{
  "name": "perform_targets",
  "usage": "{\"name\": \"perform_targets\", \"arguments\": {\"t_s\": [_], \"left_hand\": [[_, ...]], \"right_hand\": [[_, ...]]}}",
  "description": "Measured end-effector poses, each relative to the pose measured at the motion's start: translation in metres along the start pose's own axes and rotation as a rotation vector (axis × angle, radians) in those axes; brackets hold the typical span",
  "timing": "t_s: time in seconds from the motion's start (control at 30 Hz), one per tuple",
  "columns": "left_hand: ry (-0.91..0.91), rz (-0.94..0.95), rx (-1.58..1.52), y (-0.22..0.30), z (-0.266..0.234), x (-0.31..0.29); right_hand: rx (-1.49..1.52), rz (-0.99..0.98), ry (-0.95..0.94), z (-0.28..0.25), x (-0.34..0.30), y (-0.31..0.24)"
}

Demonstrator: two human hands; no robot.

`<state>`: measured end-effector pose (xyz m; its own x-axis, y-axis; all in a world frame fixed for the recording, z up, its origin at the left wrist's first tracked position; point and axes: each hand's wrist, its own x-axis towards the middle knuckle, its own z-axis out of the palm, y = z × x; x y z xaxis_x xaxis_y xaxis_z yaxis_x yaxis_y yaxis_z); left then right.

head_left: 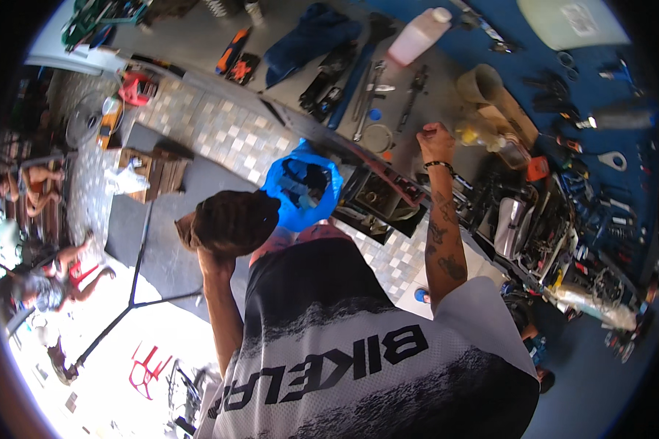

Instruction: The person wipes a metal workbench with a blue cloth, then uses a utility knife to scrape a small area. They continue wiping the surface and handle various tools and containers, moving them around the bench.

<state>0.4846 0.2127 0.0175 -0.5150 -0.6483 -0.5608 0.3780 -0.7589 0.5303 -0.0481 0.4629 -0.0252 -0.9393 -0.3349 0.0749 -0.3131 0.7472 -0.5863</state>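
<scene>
Brown cap [231, 222], held from below by left hand [214, 257], fingers closed on its underside. Right hand [436, 137] fisted, apparently empty, at 2 o'clock from cap. Blue bag [304, 183] just beside cap at 2 o'clock; left hand nearer.

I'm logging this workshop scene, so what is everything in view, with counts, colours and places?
Cloth cap: one, dark brown, held at centre left.
Plastic bag: one, blue, open, centre.
Bottle: one, pale pink with white cap, lying at top.
Rag: one, dark blue, top centre.
Hand tools: several, metallic, on grey floor at top.
Tool spread: many, on blue mat at right.
Chair: one, red, lower left.
Left hand: grips cap from below.
Right hand: clenched fist, beaded wristband.
</scene>
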Motion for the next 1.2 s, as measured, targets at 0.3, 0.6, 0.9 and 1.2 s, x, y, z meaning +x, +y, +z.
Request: {"name": "perform_targets", "arguments": {"t_s": [0.3,0.6,0.9,1.2], "left_hand": [[-0.047,0.018,-0.018,0.004,-0.002,-0.004],[0.022,0.022,-0.076,0.005,-0.008,-0.010],[0.010,0.050,-0.029,-0.003,0.000,-0.021],[-0.066,0.101,-0.034,-0.012,0.003,-0.026]], "right_hand": [[0.170,-0.108,-0.535,0.050,-0.117,-0.105],[-0.211,-0.007,0.157,0.029,0.064,-0.028],[-0.370,-0.018,-0.033,0.035,0.110,0.001],[0.033,-0.066,0.075,0.027,0.049,-0.051]]}}
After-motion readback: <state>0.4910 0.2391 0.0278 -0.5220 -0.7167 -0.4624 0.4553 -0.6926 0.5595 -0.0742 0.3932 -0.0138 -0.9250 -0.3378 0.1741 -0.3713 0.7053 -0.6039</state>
